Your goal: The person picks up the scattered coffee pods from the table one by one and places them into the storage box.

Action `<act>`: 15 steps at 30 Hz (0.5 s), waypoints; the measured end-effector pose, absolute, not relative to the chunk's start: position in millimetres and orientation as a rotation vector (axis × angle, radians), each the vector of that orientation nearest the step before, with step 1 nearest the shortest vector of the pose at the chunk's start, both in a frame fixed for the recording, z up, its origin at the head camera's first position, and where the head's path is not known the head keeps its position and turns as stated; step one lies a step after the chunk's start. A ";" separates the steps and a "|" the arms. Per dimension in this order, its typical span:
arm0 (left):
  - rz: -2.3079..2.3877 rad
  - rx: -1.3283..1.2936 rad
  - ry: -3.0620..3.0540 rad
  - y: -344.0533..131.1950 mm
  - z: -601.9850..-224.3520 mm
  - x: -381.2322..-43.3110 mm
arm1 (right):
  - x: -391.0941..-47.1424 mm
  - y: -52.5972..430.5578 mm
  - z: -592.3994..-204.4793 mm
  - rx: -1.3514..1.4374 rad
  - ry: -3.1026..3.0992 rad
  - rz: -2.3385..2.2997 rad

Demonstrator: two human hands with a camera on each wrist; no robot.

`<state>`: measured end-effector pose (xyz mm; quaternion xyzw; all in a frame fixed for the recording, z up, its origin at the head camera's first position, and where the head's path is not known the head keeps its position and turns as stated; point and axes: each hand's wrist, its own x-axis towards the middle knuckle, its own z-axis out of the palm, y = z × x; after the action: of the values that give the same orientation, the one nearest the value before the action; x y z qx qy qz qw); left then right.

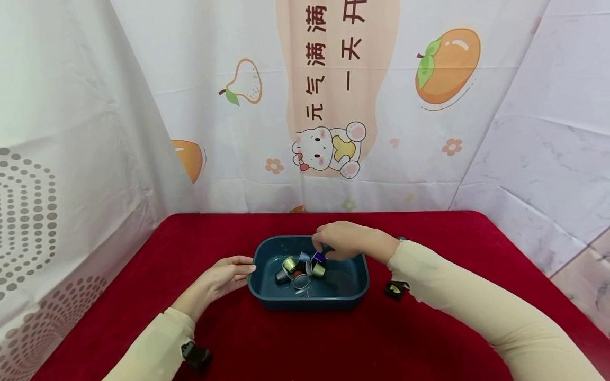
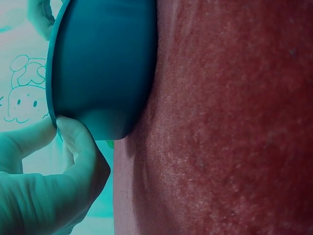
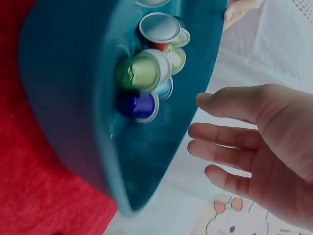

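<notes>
A dark blue plastic basin (image 1: 310,304) stands on the red cloth with several coffee capsules in a loose heap inside. My left hand (image 1: 224,276) pinches its left rim between thumb and fingers, as the left wrist view shows close up. Over the back right part of the basin hovers my right hand (image 1: 345,241), fingers parted and holding nothing. Nearest below it lies a dark purple capsule (image 3: 138,105), beside a light green capsule (image 3: 138,72). A gold-green capsule (image 1: 288,264) and a dark grey capsule (image 1: 281,277) lie on the heap's left side.
Red cloth (image 1: 190,248) covers the table. A white printed curtain (image 1: 229,143) hangs behind its back edge, with pale sheets at both sides. Small black devices sit by each wrist, one (image 1: 195,355) at the left sleeve and one (image 1: 395,289) at the right.
</notes>
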<state>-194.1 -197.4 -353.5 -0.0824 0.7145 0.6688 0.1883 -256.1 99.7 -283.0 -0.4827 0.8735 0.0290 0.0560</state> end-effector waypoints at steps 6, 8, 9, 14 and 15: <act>1.876 -0.219 2.008 -197.3 -352.6 -193.4 | -255.1 123.8 -280.3 -1.435 2.679 -0.002; 1.870 -0.212 2.011 -196.9 -351.7 -193.1 | -255.3 131.1 -280.4 -1.426 2.687 -0.045; 1.870 -0.215 2.011 -196.5 -351.2 -193.0 | -255.7 134.4 -280.6 -1.421 2.691 -0.066; 1.876 -0.227 2.009 -196.0 -350.4 -192.6 | -258.4 149.6 -281.7 -1.416 2.739 -0.136; 1.877 -0.228 2.008 -196.0 -350.5 -192.5 | -258.6 152.4 -281.8 -1.413 2.748 -0.151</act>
<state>-192.5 -196.0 -350.5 -0.0813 0.7148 0.6679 0.1905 -258.6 152.4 -281.8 -0.4565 0.8880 -0.0489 0.0240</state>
